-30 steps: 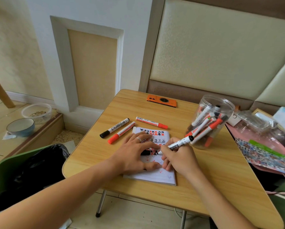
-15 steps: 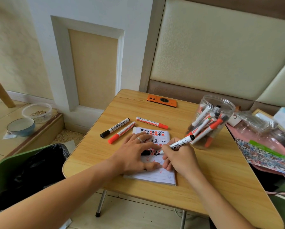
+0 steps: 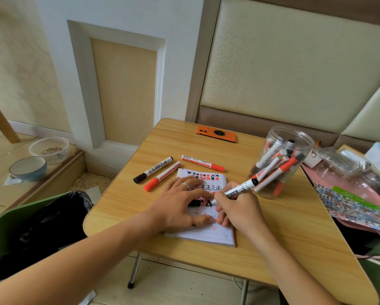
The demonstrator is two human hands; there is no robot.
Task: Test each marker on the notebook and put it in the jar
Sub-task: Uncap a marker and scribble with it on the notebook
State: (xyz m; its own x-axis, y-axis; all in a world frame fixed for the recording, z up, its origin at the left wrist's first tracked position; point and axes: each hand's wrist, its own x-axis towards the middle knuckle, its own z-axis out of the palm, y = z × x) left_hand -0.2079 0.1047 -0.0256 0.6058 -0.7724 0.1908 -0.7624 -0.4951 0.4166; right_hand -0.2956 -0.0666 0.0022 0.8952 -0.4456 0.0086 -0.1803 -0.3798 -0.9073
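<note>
testing is underway: the right hand (image 3: 237, 208) is pinching an uncapped marker (image 3: 239, 190), tip on the notebook (image 3: 206, 234), while the left hand (image 3: 180, 203) is pressing flat on the page, fingers straight. next it likely needs its black cap (image 3: 194, 203), lying by the left fingers, then dropping into the jar (image 3: 281, 161). three markers (image 3: 162, 176) are waiting beside the notebook.
</note>
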